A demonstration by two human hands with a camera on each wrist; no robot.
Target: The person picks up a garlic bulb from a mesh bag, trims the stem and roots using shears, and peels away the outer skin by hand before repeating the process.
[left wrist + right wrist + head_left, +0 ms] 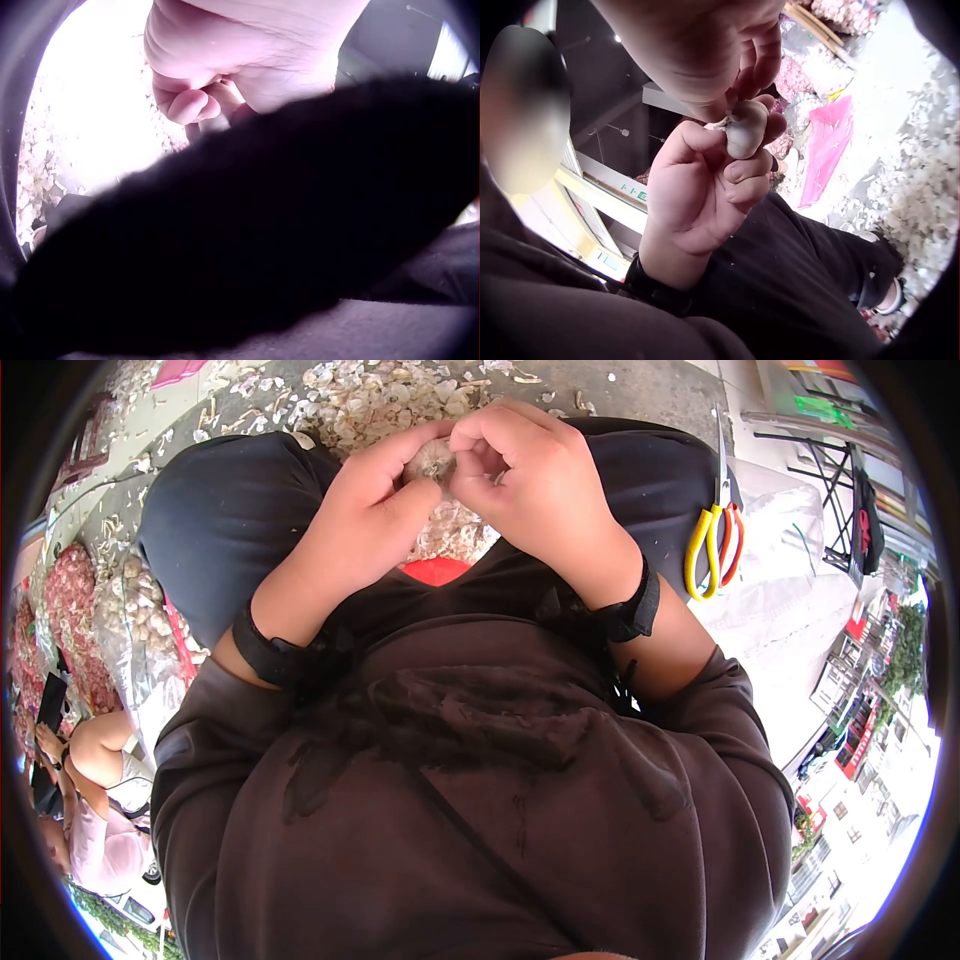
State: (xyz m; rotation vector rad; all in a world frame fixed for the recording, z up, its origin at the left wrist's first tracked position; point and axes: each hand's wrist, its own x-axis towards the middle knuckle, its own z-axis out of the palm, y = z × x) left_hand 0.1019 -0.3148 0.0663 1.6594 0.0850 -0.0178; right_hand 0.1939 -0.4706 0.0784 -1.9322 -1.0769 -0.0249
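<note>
A whole bulb of garlic with pale, papery skin is between my hands, above the lap. My left hand grips it from the side, thumb near the top and fingers curled round behind. My right hand has its fingers bent in and pinches at the bulb's stem end; in the right wrist view its fingertips meet the garlic right beside the left thumb. The left wrist view shows the left hand partly, with a dark strap covering much of the picture and the bulb mostly hidden.
Loose garlic skins lie heaped on the floor ahead. Scissors with yellow and red handles are by the right thigh, near clear plastic sheeting. Red net sacks and a bag of garlic stand at left, near another person.
</note>
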